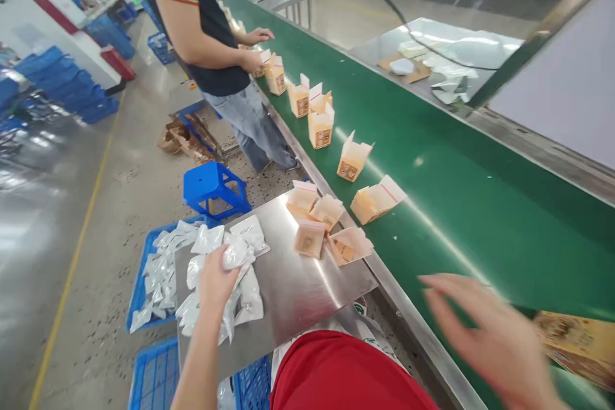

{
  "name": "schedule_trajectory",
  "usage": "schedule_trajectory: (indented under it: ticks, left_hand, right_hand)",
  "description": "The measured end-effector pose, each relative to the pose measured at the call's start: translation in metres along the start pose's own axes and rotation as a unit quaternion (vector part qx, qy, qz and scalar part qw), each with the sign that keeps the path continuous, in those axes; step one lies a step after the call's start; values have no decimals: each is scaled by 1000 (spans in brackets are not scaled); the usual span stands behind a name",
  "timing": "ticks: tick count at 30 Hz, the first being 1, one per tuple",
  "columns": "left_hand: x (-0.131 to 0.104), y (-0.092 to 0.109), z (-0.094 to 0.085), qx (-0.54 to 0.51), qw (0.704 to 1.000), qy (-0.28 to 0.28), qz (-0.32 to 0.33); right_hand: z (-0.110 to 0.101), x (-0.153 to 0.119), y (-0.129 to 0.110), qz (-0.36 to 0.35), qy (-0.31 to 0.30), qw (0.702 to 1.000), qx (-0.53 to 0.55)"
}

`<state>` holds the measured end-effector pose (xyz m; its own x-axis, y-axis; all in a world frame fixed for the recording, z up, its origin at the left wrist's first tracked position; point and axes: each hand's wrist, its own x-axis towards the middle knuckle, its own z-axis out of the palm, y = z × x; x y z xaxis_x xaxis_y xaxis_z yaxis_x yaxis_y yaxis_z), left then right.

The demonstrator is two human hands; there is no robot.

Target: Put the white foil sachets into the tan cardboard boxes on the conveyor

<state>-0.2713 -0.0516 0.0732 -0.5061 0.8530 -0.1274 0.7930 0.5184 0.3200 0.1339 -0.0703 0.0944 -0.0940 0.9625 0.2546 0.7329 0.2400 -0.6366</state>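
Note:
White sachets (250, 295) are heaped on the left part of a metal side table (298, 295). My left hand (218, 278) is over that heap, its fingers wrapped round a white sachet (235, 253). Over the green conveyor belt (461, 198), at the lower right, my right hand (485, 333) is spread and blurred, with nothing between thumb and fingers. Just beyond it lies a printed brown carton (571, 339). Several open cartons (310, 238) stand at the table's belt-side edge. One open carton (377, 198) leans over on the belt near them.
More open cartons (353, 157) form a row along the belt. A person (206, 45) in a dark shirt stands farther up, hands at the cartons. A blue stool (214, 186) and a blue crate (139, 295) of sachets are to the left. Metal rails edge the belt.

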Motion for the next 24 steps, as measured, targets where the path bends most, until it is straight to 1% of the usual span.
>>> schedule_trajectory:
  ticks: [1,2,3,4,5,6,7,8,9,10,11,12,13,14,15,16,17,18,19,20,21,22,23,24]
  left_hand:
    - [-13,9,-9,-78,996,-28,14]
    - [-27,22,-15,-164,983,-80,32]
    - [-43,38,-15,-248,957,-141,58]
    - [-59,56,-11,-314,924,-201,89]
    - [-76,76,-1,-352,894,-248,124]
    - [-92,98,11,-370,873,-276,159]
    - [-107,119,25,-375,860,-290,191]
    - [-119,140,40,-373,853,-293,218]
    - [-129,159,52,-365,849,-292,247]
    - [-135,177,62,-348,844,-296,281]
    - [-138,192,69,-324,838,-300,320]
    - [-137,206,72,-297,829,-307,362]
    - [-133,219,74,-271,815,-317,402]
    - [-127,230,73,-252,804,-320,434]
    - [-119,241,73,-241,806,-305,447]
    - [-109,250,74,-234,825,-269,438]
    - [-99,259,77,-217,856,-220,414]
    - [-88,268,82,-188,889,-167,384]
    - [-78,277,89,-147,915,-121,357]
    - [-70,286,98,-103,929,-97,343]
    - [-63,294,107,-63,932,-102,343]
    - [-58,302,115,-35,930,-126,345]
    - [-54,310,123,-20,928,-154,339]
    - [-52,316,130,-17,929,-181,323]
  right_hand:
    - [10,2,-17,9,-42,996,84]
    - [22,4,-34,44,-116,973,193]
    - [35,6,-48,88,-186,930,305]
    - [47,6,-57,136,-236,872,407]
    - [57,6,-62,184,-257,814,487]
    - [62,4,-61,229,-251,766,546]
    - [63,1,-55,269,-223,732,585]
    - [59,-2,-45,305,-183,710,608]
    - [51,-5,-31,335,-145,697,618]
    - [38,-7,-16,357,-119,691,618]
    - [22,-8,1,369,-111,694,608]
    - [5,-6,17,374,-109,709,587]
    - [-12,-2,32,371,-107,737,555]
    - [-26,5,45,358,-95,775,512]
    - [-38,15,55,335,-63,821,459]
    - [-44,26,63,301,-16,869,392]
    - [-46,40,68,257,34,914,313]
    - [-43,54,71,202,74,950,225]
    - [-37,69,72,138,87,977,135]
    - [-27,84,73,70,71,994,50]
    - [-16,97,74,2,31,999,-23]
    - [-4,109,75,-63,-21,994,-82]
    - [6,118,77,-119,-67,982,-127]
    - [13,124,81,-160,-99,969,-163]
